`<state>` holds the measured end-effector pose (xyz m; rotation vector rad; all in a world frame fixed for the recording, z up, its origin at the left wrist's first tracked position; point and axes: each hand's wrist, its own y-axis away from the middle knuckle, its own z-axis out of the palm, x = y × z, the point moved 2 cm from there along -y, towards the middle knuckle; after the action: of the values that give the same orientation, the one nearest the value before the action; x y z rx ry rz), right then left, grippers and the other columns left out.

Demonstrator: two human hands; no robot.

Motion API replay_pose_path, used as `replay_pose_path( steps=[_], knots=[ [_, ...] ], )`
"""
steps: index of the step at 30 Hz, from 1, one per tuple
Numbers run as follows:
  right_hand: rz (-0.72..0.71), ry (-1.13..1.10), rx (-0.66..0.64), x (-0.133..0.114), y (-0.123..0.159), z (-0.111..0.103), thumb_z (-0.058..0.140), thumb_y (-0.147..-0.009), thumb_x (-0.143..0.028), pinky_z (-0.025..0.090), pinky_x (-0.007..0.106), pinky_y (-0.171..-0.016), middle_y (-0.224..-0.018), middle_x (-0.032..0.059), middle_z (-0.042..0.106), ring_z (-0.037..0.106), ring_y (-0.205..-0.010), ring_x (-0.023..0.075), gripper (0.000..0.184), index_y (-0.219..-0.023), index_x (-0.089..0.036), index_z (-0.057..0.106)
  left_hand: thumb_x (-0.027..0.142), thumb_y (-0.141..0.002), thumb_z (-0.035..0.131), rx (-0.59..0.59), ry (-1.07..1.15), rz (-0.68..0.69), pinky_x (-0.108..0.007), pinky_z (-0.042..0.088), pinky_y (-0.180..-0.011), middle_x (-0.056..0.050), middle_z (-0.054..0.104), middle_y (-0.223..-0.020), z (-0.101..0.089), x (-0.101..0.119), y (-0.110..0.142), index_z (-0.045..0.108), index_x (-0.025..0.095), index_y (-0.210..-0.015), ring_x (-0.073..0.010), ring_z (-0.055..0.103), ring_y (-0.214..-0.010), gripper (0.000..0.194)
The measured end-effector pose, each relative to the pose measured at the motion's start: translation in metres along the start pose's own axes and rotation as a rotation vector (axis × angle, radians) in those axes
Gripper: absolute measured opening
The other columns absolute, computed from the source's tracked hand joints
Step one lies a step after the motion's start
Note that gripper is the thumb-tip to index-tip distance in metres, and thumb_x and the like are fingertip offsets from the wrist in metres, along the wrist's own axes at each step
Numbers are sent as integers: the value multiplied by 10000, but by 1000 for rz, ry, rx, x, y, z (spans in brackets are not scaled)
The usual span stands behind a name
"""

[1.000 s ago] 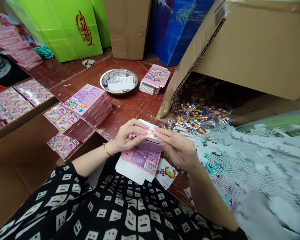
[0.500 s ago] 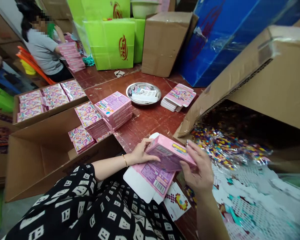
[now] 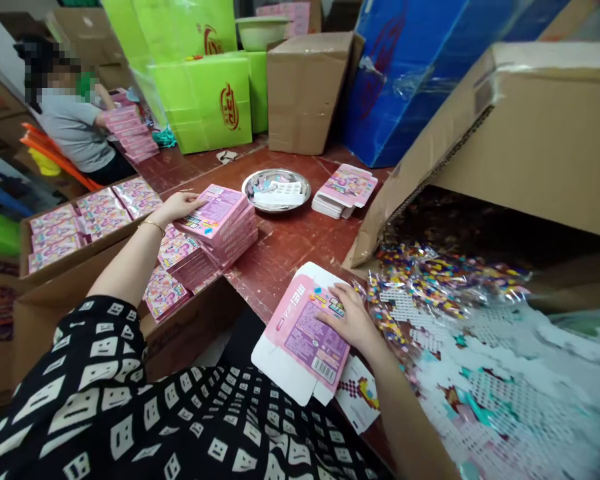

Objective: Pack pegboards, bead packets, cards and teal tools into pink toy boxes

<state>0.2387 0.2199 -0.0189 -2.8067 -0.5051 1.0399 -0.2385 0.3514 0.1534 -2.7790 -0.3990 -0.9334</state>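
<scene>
My left hand (image 3: 183,205) grips the left side of a pink printed box (image 3: 219,203), which lies on top of a stack of similar boxes (image 3: 237,237) at the table's edge. Its fingers rest on the upper face. In front of my lap, my right hand (image 3: 353,317) holds the upper right edge of an unfolded pink carton (image 3: 300,327), with its thumb on the printed face. The carton's white flaps stick out and a barcode shows at its lower end. Partly under it lies a white card (image 3: 357,397) with a pixel picture.
An open cardboard box (image 3: 80,293) with pink boxes stands left; a filled one (image 3: 97,223) sits behind it. A metal dish (image 3: 275,203) and flat cartons (image 3: 343,190) lie ahead. Bead bags (image 3: 445,273) and white sheets (image 3: 500,380) spread right. A co-worker (image 3: 73,123) sits far left.
The closed pink box has gone from between both hands onto the stack with my left hand. My right hand has let go of it and moved down to the unfolded carton.
</scene>
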Motion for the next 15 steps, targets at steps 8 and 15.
replay_pose_path(
  steps=[8, 15],
  knots=[
    [317, 138, -230, -13, -33, -5, 855, -687, -380, 500, 382, -892, -1035, 104, 671, 644, -999, 268, 451, -1031, -181, 643, 449, -948, 558, -51, -96, 877, -635, 341, -1175, -156, 516, -1494, 145, 59, 193, 442, 262, -1480, -354, 473, -1400, 576],
    [306, 205, -167, -20, -26, -15, 923, -560, -455, 498, 399, -876, -1024, 122, 658, 623, -1007, 286, 567, -956, -154, 650, 546, -927, 540, -191, -38, 909, -660, 511, -1030, -305, 395, -1539, 251, 36, 281, 70, 205, -1608, -450, 406, -1419, 895]
  ],
)
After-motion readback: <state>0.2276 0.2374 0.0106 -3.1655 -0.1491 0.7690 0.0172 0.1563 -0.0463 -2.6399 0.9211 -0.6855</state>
